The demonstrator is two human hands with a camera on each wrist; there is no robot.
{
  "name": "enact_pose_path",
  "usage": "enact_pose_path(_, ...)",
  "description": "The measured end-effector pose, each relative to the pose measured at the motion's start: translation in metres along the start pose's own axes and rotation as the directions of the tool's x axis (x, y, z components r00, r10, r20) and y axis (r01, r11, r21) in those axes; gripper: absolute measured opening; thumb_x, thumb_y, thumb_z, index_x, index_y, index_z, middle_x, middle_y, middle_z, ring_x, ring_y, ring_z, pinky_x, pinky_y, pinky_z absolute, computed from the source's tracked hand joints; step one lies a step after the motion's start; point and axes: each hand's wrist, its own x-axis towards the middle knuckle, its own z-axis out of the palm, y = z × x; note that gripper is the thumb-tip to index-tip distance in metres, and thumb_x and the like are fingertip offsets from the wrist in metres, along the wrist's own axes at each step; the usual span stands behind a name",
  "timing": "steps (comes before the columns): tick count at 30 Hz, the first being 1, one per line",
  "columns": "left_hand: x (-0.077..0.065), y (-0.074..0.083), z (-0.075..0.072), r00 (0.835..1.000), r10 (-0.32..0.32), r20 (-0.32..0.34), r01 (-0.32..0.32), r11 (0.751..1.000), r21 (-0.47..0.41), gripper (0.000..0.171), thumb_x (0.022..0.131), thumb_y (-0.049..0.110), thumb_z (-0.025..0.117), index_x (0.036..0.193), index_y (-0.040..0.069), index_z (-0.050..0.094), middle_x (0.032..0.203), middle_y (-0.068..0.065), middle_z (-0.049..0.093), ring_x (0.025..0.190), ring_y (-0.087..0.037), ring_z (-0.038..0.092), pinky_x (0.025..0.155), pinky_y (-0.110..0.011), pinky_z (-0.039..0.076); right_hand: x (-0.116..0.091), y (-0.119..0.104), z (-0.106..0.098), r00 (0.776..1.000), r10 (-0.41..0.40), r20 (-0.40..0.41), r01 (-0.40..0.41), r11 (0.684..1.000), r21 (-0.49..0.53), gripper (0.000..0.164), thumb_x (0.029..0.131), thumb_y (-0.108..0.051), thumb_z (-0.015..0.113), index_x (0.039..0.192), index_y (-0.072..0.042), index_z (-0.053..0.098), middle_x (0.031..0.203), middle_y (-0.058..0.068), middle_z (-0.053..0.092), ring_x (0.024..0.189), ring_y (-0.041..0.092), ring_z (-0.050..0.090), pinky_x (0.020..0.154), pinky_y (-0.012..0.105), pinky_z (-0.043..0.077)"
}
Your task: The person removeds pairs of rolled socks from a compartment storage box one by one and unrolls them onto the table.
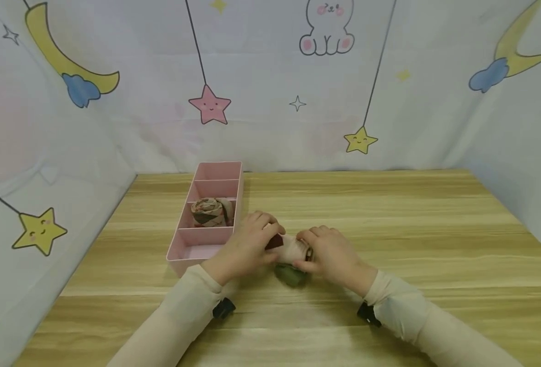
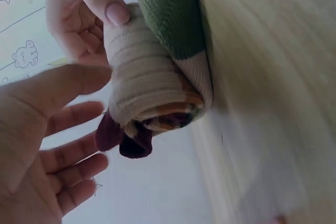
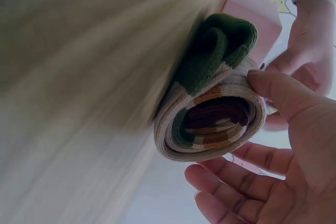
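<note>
A rolled sock (image 1: 293,248) in cream, green, orange and maroon lies on the table between both hands. Its green end (image 3: 218,51) sticks out beside the coil on the table side. My right hand (image 1: 332,257) holds the roll from the right, thumb on its upper edge and fingers on the far side. On the left, my left hand (image 1: 247,247) has its thumb tip at the roll's edge. The other fingers (image 2: 79,169) of that hand are loosely extended near the maroon end (image 2: 135,145), not wrapped round it.
Left of the hands stands a long pink box (image 1: 206,229) divided into several compartments. A patterned rolled sock (image 1: 208,213) sits in its second compartment from the front. The wooden table (image 1: 412,214) meets a printed cloth backdrop (image 1: 270,137) at the back.
</note>
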Motion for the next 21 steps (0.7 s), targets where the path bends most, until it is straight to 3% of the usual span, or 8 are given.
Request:
enact_pose_path(5,-0.006,0.010,-0.003,0.989,-0.033,-0.144,0.032,0.999,-0.010,0.026,0.075,0.021,0.081,0.094,0.014,0.065,0.092,0.000,0.062,0.092,-0.019,0.057,0.085,-0.037,0.044,0.003,0.003,-0.003,1.000,-0.008,0.025,0.008,1.000,0.019,0.048,0.078,-0.046,0.074,0.108,-0.009,0.066,0.097,0.005,0.070,0.089,0.023,0.065,0.075,0.040,0.052)
enact_pose_path(9,-0.014,0.019,-0.002,0.982,-0.058,-0.179,0.053,0.998,-0.034,0.030,0.072,0.021,0.083,0.091,0.013,0.062,0.085,0.002,0.061,0.080,-0.015,0.056,0.074,-0.030,0.046,0.004,0.005,-0.004,0.999,-0.003,0.048,0.000,0.999,0.047,0.046,0.080,-0.044,0.074,0.108,-0.009,0.066,0.095,0.005,0.070,0.086,0.022,0.065,0.076,0.041,0.051)
enact_pose_path(12,-0.020,0.025,0.000,0.985,-0.105,-0.139,0.095,0.993,-0.074,0.031,0.073,0.024,0.083,0.091,0.013,0.060,0.083,0.002,0.061,0.075,-0.013,0.056,0.068,-0.026,0.047,0.006,0.006,-0.005,0.998,0.011,0.068,-0.016,0.997,0.072,0.046,0.080,-0.043,0.073,0.109,-0.009,0.066,0.095,0.005,0.070,0.087,0.022,0.065,0.077,0.041,0.052)
enact_pose_path(16,-0.026,0.032,0.004,0.986,-0.163,-0.031,0.156,0.974,-0.165,0.028,0.076,0.024,0.081,0.090,0.011,0.060,0.083,0.001,0.061,0.071,-0.011,0.058,0.062,-0.019,0.046,0.007,0.007,-0.006,0.994,0.034,0.104,-0.043,0.996,0.084,0.046,0.082,-0.044,0.072,0.111,-0.009,0.065,0.099,0.006,0.070,0.092,0.024,0.065,0.081,0.042,0.051)
enact_pose_path(21,-0.030,0.033,0.010,0.985,-0.167,0.037,0.171,0.959,-0.225,0.022,0.079,0.021,0.078,0.090,0.010,0.064,0.083,-0.001,0.064,0.070,-0.011,0.060,0.061,-0.017,0.046,0.008,0.007,-0.007,0.992,0.041,0.116,-0.049,0.997,0.066,0.047,0.082,-0.045,0.071,0.113,-0.010,0.065,0.103,0.007,0.070,0.095,0.025,0.066,0.084,0.043,0.051)
